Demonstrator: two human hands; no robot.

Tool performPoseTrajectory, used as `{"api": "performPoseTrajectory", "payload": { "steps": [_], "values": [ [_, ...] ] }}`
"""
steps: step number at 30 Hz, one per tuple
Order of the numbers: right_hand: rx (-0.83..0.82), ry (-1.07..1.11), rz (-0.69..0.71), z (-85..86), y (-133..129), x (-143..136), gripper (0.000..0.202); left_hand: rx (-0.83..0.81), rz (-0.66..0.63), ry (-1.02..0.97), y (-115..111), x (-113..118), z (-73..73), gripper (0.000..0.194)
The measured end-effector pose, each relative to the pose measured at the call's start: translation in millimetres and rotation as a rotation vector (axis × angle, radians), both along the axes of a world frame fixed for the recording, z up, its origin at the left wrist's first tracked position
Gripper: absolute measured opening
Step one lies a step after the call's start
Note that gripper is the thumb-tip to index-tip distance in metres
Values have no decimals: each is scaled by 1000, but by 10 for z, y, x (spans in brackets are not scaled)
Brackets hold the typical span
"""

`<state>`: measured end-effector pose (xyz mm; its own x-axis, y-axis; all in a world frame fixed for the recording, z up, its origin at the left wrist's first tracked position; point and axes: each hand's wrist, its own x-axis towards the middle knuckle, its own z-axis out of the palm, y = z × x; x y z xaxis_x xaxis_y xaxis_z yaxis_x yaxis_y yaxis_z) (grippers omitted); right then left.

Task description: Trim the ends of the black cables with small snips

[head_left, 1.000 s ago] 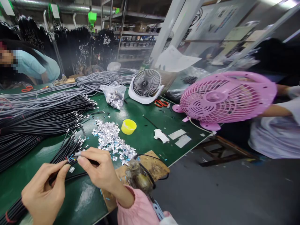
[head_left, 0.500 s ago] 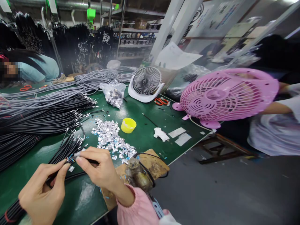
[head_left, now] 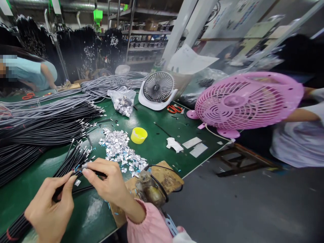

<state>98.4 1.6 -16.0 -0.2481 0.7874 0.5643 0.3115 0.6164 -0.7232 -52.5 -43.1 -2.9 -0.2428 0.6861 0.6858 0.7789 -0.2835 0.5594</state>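
My left hand pinches a black cable near its end, where thin coloured wires fan out. Close against it on the right, my right hand is closed on a dark, slim tool whose tip meets the wires; the tool's shape is mostly hidden by the fingers. A bundle of black cables with a red tie runs under my left hand. Behind the hands lie more black cables with stripped ends. A heap of silvery foil scraps sits just beyond my right hand.
A yellow ring-shaped tub, a bag of scraps, a small white fan and orange scissors stand beyond. A large pink fan is at the right. A soldering stand sits near my right forearm. Other people are at left and right.
My left hand has shifted slightly right and the wires with it. My right hand has barely moved. The person at the far left has leaned further left, an arm now showing.
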Motion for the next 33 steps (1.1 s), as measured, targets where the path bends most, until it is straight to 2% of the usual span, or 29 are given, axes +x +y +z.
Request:
{"api": "performPoseTrajectory", "payload": {
  "steps": [2, 4, 8, 11, 13, 15, 17, 21, 27, 29, 31, 33],
  "values": [
    [3, 20, 9, 14, 1, 1, 26, 7, 6, 22, 12, -5, 47, 12],
    [11, 61, 25, 48, 3, -1, 25, -63, -49, -36, 25, -21, 88, 21],
    [-63, 115, 40, 133, 7, -13, 28, -314, -197, -350, 40, -68, 131, 47],
    [-98, 182, 1, 162, 15, -24, 25, -368, -240, -479, 34, -101, 136, 55],
    [-107, 247, -14, 154, 21, -31, 23, -334, -237, -411, 28, -108, 145, 50],
    [-104, 264, 36, 124, 27, -38, 30, -280, -248, -282, 26, -100, 163, 44],
    [-81, 216, 117, 76, 33, -42, 29, -240, -270, -162, 35, -86, 186, 39],
    [-4, 73, 204, -34, 53, -25, 14, -251, -293, -18, 77, -87, 216, 37],
    [32, 91, 276, -107, 88, -17, 5, -380, -287, -106, 134, -128, 239, 55],
    [46, 137, 281, -90, 95, -38, 9, -380, -290, -152, 137, -117, 254, 59],
    [-29, 231, 306, -59, 100, -70, 17, -371, -332, -173, 139, -95, 271, 61],
    [-280, 377, 420, -25, 103, -108, 28, -349, -396, -184, 148, -73, 282, 62]
  ]
}}
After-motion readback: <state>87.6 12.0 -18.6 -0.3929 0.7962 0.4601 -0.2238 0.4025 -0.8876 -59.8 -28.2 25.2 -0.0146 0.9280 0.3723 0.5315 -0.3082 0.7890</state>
